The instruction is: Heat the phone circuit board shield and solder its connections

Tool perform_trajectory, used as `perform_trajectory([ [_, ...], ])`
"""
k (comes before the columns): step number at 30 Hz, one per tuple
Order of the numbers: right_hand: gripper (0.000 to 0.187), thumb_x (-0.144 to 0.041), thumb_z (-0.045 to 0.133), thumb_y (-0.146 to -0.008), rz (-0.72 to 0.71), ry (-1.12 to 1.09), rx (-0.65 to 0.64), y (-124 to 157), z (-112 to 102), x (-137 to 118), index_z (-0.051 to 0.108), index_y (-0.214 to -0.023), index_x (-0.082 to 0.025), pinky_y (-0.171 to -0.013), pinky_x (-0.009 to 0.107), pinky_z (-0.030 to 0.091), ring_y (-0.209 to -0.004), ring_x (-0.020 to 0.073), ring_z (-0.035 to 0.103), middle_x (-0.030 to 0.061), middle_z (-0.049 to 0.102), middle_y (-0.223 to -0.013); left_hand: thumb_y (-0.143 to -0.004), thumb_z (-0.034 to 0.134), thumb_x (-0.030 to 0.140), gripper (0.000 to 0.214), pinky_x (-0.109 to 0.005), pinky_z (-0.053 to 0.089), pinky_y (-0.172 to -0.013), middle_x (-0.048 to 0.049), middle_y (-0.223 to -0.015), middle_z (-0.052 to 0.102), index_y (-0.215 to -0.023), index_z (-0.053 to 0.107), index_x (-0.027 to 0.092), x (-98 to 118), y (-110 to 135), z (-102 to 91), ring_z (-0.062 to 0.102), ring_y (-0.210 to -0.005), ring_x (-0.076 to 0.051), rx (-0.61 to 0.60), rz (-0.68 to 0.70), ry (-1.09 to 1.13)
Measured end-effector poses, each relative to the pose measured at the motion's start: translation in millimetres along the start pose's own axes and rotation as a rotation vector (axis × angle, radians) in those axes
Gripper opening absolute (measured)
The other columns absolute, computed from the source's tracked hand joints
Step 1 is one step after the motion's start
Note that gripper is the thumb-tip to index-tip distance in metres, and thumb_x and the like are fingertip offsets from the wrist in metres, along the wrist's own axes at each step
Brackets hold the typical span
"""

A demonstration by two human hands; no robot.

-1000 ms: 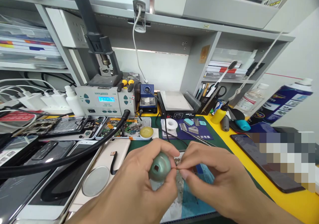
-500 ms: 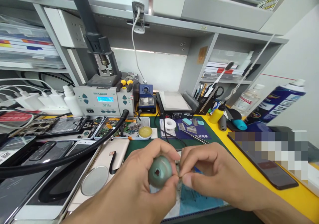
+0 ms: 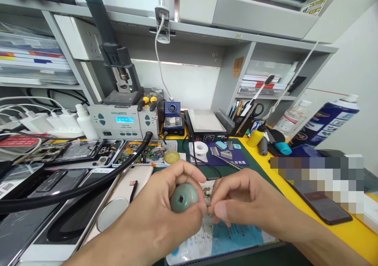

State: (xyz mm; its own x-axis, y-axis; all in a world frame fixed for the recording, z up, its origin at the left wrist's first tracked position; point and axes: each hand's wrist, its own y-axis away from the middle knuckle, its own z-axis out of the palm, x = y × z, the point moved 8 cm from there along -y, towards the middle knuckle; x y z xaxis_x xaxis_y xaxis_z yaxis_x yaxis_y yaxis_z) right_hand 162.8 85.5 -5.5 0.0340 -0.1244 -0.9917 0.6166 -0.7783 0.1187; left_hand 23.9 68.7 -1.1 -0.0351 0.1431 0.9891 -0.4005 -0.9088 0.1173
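Note:
My left hand (image 3: pixel 165 207) curls round a glossy green ball-like object (image 3: pixel 185 198) with a small dark hole in its face. Its thumb and fingertips meet at the right side of that object. Close beside them, my right hand (image 3: pixel 240 201) is closed in a pinch, thumb against forefinger. Whatever sits between the two sets of fingertips is too small to make out. Beneath both hands lies a white and blue work pad (image 3: pixel 233 238). A small metallic part (image 3: pixel 207 191) shows on it between the hands.
Phones such as a white one (image 3: pixel 71 218) lie to the left, crossed by a black hose (image 3: pixel 97 183). Behind are a tray of circuit boards (image 3: pixel 144 151), a yellow paste tin (image 3: pixel 171 157), a solder spool (image 3: pixel 201 149) and tweezers (image 3: pixel 228 162). A dark phone (image 3: pixel 321 199) rests at right.
My left hand and the green object have shifted slightly left and up, and the object has turned a little. My right fingers stay pinched close by. The camera view has moved slightly.

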Motion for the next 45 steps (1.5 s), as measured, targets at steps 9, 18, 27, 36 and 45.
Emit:
perform_trajectory([
  [9, 0.013, -0.022, 0.082, -0.075, 0.032, 0.133, 0.075, 1, 3, -7, 0.072, -0.070, -0.015, -0.053, 0.023, 0.037, -0.060, 0.0100, 0.045, -0.0015, 0.061, -0.065, -0.065, 0.072, 0.015, 0.036, -0.018, 0.039, -0.050, 0.0061, -0.074, 0.064, -0.097, 0.058, 0.021, -2, -3, 5.1, 0.049, -0.054, -0.006, 0.051, -0.032, -0.032],
  [18, 0.005, -0.013, 0.069, -0.070, -0.026, 0.184, 0.095, 4, 4, -7, 0.068, -0.067, -0.016, -0.054, 0.023, 0.037, -0.059, 0.0103, 0.046, -0.0021, 0.060, -0.064, -0.067, 0.070, 0.014, 0.034, -0.017, 0.035, -0.050, 0.0073, -0.070, 0.061, -0.098, 0.059, 0.021, -7, -4, 12.5, 0.046, -0.055, -0.006, 0.027, -0.042, 0.001],
  [27, 0.009, -0.009, 0.068, -0.070, -0.033, 0.168, 0.131, 4, 2, -6, 0.065, -0.066, -0.017, -0.051, 0.020, 0.034, -0.057, 0.0081, 0.042, -0.0039, 0.058, -0.063, -0.072, 0.072, 0.017, 0.029, -0.017, 0.034, -0.051, 0.0068, -0.073, 0.061, -0.097, 0.059, 0.022, -8, -4, 12.4, 0.045, -0.057, -0.005, 0.029, -0.039, -0.037],
  [36, 0.014, -0.024, 0.079, -0.083, 0.029, 0.045, 0.087, 5, -3, -8, 0.080, -0.073, -0.015, -0.050, 0.021, 0.037, -0.053, 0.0072, 0.047, 0.0024, 0.070, -0.069, -0.077, 0.076, 0.024, 0.028, -0.016, 0.035, -0.050, 0.0072, -0.075, 0.057, -0.099, 0.059, 0.022, 0, -3, 3.7, 0.046, -0.059, -0.006, -0.020, -0.016, -0.003],
  [45, 0.010, -0.020, 0.084, -0.076, 0.082, 0.013, 0.074, 1, 2, -4, 0.076, -0.072, -0.015, -0.051, 0.021, 0.036, -0.056, 0.0077, 0.046, 0.0005, 0.066, -0.067, -0.068, 0.073, 0.022, 0.029, -0.016, 0.035, -0.047, 0.0052, -0.072, 0.062, -0.094, 0.060, 0.020, 4, -4, 6.5, 0.046, -0.055, -0.006, 0.010, -0.018, 0.022],
])
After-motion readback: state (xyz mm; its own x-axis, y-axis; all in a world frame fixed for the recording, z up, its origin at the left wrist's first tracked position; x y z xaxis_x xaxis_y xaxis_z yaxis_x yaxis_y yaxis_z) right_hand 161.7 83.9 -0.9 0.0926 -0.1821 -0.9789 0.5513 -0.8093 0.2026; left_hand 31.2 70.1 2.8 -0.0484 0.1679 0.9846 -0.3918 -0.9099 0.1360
